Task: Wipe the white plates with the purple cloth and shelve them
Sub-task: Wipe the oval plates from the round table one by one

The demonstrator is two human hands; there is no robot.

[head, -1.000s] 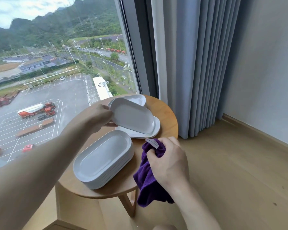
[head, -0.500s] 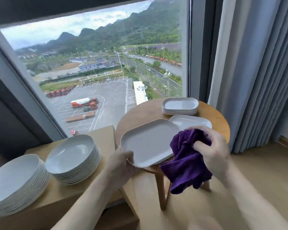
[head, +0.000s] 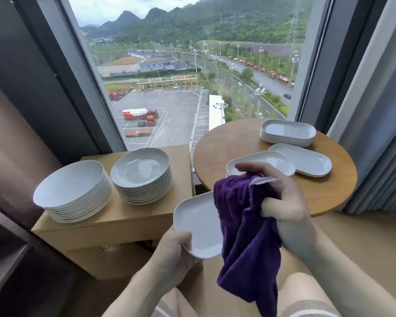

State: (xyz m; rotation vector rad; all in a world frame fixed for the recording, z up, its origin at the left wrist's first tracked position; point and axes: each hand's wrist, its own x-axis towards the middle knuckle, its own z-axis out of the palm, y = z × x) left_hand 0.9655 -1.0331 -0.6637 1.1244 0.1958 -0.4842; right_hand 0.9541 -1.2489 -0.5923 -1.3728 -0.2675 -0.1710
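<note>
**Plate in my left hand, purple cloth in my right**

At the left of the frame a low wooden cabinet [head: 133,216] carries two stacks of round white plates: the left stack [head: 72,191] sits at the cabinet's left end, and the right stack [head: 142,175] stands just beside it, nearer the window [head: 192,76].

Lower centre, my left hand [head: 172,252] grips the near edge of a white oblong plate [head: 198,223], thumb curled over the rim on top, fingers under it. I hold the plate in the air, in front of the cabinet and the round table [head: 220,147], slightly tilted.

Right of that, my right hand [head: 286,207] is clenched round the purple cloth [head: 245,227]. The cloth is bunched in my fist and hangs down over the right part of the plate, covering it there; its lower end dangles past the plate's edge toward my knees. A pale label shows at the top of the cloth by my fingers.

On the round table, at centre right, an oblong plate [head: 263,161] lies just behind my right hand; whether there are more beneath it I cannot tell. Just right of it lies another oblong plate [head: 304,159], seemingly on one more. At the far edge of the table stands a stack of oblong plates [head: 288,133]. Grey curtains [head: 380,110] hang at the right edge of the frame.
</note>
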